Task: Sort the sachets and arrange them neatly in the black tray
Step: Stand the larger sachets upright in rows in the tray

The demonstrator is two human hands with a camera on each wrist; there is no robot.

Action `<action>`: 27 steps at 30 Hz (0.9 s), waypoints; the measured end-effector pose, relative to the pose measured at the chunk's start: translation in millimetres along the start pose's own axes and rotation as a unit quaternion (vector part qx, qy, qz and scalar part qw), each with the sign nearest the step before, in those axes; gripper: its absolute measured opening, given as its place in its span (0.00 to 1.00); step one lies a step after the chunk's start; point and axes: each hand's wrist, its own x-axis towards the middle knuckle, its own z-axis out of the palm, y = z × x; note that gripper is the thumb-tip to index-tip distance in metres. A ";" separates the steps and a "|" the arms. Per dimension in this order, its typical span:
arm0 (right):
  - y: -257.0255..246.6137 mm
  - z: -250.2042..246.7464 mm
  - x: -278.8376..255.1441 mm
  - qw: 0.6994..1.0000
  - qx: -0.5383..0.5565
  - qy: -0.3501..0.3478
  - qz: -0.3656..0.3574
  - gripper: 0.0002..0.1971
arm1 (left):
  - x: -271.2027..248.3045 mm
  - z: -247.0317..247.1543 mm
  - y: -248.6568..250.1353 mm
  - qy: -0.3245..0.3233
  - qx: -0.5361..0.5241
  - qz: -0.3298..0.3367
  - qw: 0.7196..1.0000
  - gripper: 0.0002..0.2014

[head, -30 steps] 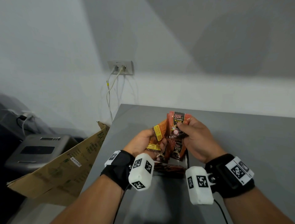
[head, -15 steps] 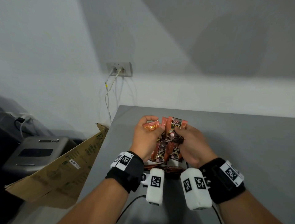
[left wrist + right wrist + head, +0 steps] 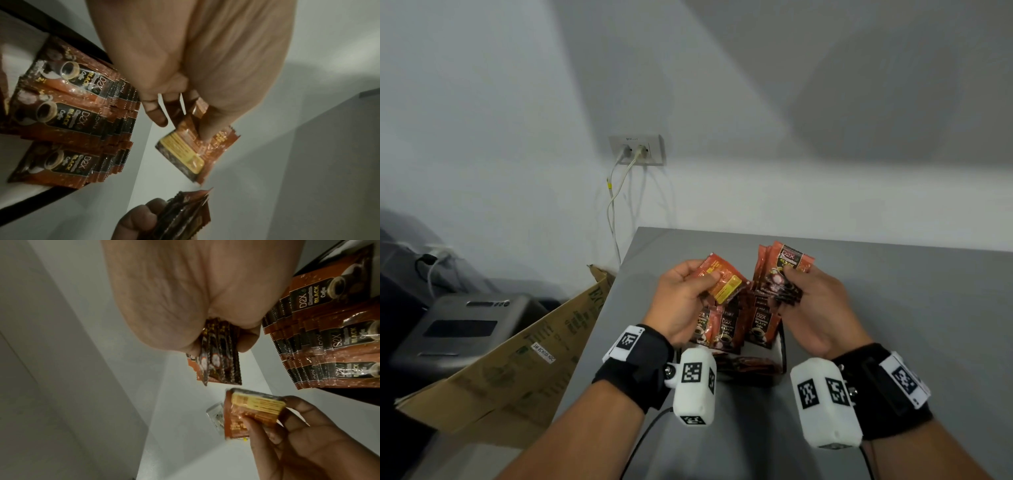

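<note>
My left hand (image 3: 690,289) pinches one orange sachet (image 3: 722,279) (image 3: 195,149) back side up, its yellow panel showing. My right hand (image 3: 803,291) grips a small fanned stack of orange D2X coffee sachets (image 3: 782,270) (image 3: 218,356). Both hands hover just beyond the black tray (image 3: 783,346), a hand's width apart. Rows of the same sachets (image 3: 732,327) (image 3: 68,116) (image 3: 333,344) stand packed in the tray, fronts facing me. More sachets (image 3: 748,365) lie flat at the tray's near end.
The grey table (image 3: 893,308) ends at its left edge near a folded cardboard box (image 3: 517,349) and a grey machine (image 3: 465,325). A wall socket (image 3: 637,149) with cables sits on the white wall behind.
My left hand has drawn one sachet away to the left from the stack in my right hand, and the two hands have come apart.
</note>
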 end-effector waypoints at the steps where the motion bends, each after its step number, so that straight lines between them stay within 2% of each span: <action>1: 0.5 -0.8 0.1 1.000 0.004 0.001 0.002 0.08 | -0.4 1.3 0.0 -0.006 -0.021 0.000 1.000 0.08; 3: 1.2 -1.2 0.3 1.000 0.008 0.002 0.003 0.08 | -2.3 4.6 2.7 -0.003 -0.091 -0.028 0.995 0.10; 7: 0.2 2.0 -3.1 1.000 0.011 -0.004 -0.006 0.09 | -6.1 8.3 6.8 -0.031 -0.179 -0.081 0.980 0.07; 9: -3.3 3.8 -6.5 1.000 0.019 -0.023 -0.008 0.10 | -6.5 10.4 6.3 -0.042 -0.177 -0.078 0.980 0.06; 11: -6.6 5.5 -9.8 0.998 0.015 -0.052 -0.019 0.11 | -4.5 10.2 5.1 -0.043 -0.174 -0.090 0.980 0.11; 15: -5.6 13.8 -17.4 0.988 -0.105 -0.096 -0.064 0.10 | -5.2 15.7 4.0 -0.087 -0.149 -0.104 0.979 0.17; 18: 3.5 23.3 -21.9 0.973 -0.191 -0.098 -0.078 0.09 | -9.6 23.9 -0.3 -0.121 -0.071 -0.138 0.980 0.32; 19: 5.5 26.5 -24.1 0.967 -0.217 -0.105 -0.089 0.09 | -10.8 25.5 -1.9 -0.131 -0.051 -0.135 0.981 0.32; 22: 9.2 27.6 -25.9 0.933 -0.306 -0.127 -0.141 0.09 | -11.6 26.2 -4.5 -0.126 -0.032 -0.129 0.983 0.15; 23: 9.6 26.0 -24.5 0.910 -0.359 -0.126 -0.164 0.07 | -11.8 26.4 -4.8 -0.117 -0.040 -0.136 0.983 0.12; 25: 11.9 22.1 -19.4 0.833 -0.507 -0.095 -0.200 0.07 | -10.9 24.5 -6.2 -0.101 -0.050 -0.151 0.982 0.12; 26: 12.2 19.9 -17.8 0.806 -0.549 -0.079 -0.207 0.13 | -11.2 23.8 -6.3 -0.094 -0.050 -0.153 0.982 0.12; 27: 10.3 17.6 -17.4 0.803 -0.555 -0.076 -0.206 0.24 | -11.9 23.3 -5.3 -0.088 -0.049 -0.153 0.983 0.13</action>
